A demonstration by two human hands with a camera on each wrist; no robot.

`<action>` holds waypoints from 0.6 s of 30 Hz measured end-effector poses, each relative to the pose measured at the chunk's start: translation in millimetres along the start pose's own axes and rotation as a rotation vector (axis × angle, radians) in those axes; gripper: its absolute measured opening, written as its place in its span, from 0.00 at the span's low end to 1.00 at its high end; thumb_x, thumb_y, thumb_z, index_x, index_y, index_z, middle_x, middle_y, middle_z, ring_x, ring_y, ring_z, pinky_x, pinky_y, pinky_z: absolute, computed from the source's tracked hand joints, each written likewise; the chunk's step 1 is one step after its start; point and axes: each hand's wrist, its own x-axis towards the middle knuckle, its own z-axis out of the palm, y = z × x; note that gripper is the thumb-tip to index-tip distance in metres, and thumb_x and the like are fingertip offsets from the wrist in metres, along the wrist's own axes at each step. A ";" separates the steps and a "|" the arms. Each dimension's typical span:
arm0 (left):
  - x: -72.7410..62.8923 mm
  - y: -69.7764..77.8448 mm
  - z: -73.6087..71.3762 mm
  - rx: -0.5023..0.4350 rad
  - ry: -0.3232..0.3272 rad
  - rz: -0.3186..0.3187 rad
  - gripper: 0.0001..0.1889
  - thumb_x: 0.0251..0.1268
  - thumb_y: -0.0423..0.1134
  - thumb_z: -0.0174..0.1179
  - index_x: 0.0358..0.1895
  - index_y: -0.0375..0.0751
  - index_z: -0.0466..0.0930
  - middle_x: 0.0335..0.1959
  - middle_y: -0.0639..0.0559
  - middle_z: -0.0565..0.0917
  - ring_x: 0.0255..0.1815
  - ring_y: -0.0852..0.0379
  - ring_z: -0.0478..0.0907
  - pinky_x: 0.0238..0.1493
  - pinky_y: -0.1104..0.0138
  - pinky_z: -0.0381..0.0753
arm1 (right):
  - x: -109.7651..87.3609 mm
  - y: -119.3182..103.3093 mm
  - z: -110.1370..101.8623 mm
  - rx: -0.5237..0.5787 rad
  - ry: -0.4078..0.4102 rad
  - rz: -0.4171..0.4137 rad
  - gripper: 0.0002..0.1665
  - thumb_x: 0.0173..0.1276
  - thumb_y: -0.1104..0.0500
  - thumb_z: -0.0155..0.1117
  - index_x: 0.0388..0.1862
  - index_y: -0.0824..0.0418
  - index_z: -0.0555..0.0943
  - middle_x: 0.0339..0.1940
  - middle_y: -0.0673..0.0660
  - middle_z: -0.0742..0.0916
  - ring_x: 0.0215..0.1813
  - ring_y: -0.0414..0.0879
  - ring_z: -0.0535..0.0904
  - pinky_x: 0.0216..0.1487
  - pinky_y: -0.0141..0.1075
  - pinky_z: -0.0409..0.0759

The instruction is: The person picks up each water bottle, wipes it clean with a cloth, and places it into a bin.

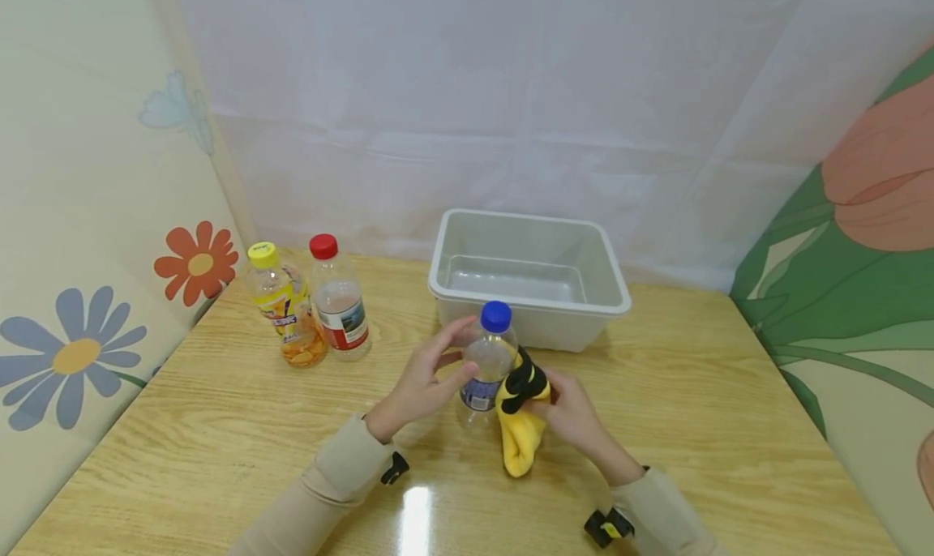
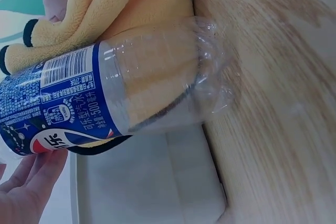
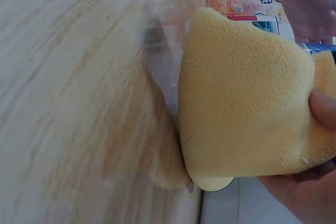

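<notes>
A clear plastic bottle (image 1: 479,394) with a blue cap and blue label stands upright on the wooden table. My left hand (image 1: 429,382) holds it from the left around its upper half, the thumb in front and fingers reaching behind. In my right hand (image 1: 572,410) is a yellow cloth (image 1: 520,446) with black edging, pinched between thumb and fingers. Bunched up, the cloth lies against the bottle's right side and hangs down beside it. Through the clear lower wall of the bottle (image 2: 163,72), the left wrist view shows cloth behind.
Behind the hands stands a grey-white plastic bin (image 1: 529,319). To the left are two more bottles, one with a yellow cap (image 1: 295,329) and one with a red cap (image 1: 341,317), side by side. A white sheet (image 1: 474,94) hangs behind the table.
</notes>
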 end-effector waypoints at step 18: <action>4.4 7.7 -1.5 0.175 0.088 0.093 0.39 0.58 0.62 0.52 0.60 0.29 0.62 0.53 0.36 0.74 0.51 0.44 0.73 0.47 0.50 0.78 | -10.3 -15.3 -12.5 0.009 0.110 0.032 0.20 0.46 0.77 0.66 0.42 0.71 0.79 0.39 0.64 0.84 0.40 0.42 0.79 0.39 0.31 0.80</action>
